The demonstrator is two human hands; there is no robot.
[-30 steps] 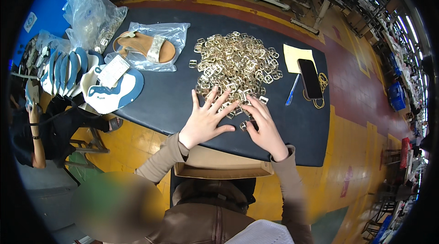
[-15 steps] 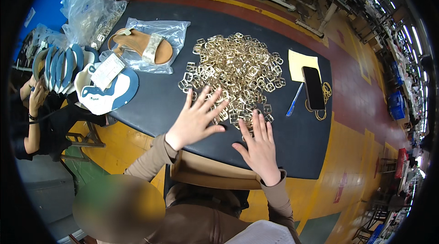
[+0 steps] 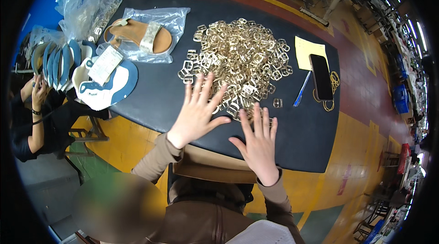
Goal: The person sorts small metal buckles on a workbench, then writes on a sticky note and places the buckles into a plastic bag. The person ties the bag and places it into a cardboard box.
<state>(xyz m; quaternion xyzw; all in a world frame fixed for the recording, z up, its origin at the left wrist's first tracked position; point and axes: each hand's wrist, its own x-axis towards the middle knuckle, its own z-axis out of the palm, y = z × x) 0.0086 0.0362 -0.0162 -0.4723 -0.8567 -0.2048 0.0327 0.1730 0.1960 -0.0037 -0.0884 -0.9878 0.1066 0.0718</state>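
A large heap of gold-coloured metal buckles [image 3: 242, 56] lies loose on the dark table. My left hand [image 3: 195, 112] is spread palm down at the heap's near left edge, its fingertips against the closest buckles. Beside it, my right hand [image 3: 259, 141] is also spread flat, with its fingertips over a few buckles at the near edge. Neither hand grips anything. One single buckle [image 3: 277, 103] sits apart, just right of my right fingertips. Some buckles under the fingers are partly hidden.
A tan sandal [image 3: 137, 34] rests on a clear plastic bag [image 3: 177, 17] at the left, near blue-and-white shoe pieces [image 3: 98, 93] and a paper slip [image 3: 105, 65]. A phone [image 3: 321, 77], yellow note [image 3: 304, 47], pen [image 3: 302, 89] and rubber bands [image 3: 335, 81] lie right. Another person's hands [image 3: 38, 91] work at far left.
The whole view has shifted slightly, so the table things appear higher. Both hands stay spread at the heap's near edge. Buckles by my right fingertips have shifted, leaving one standing apart.
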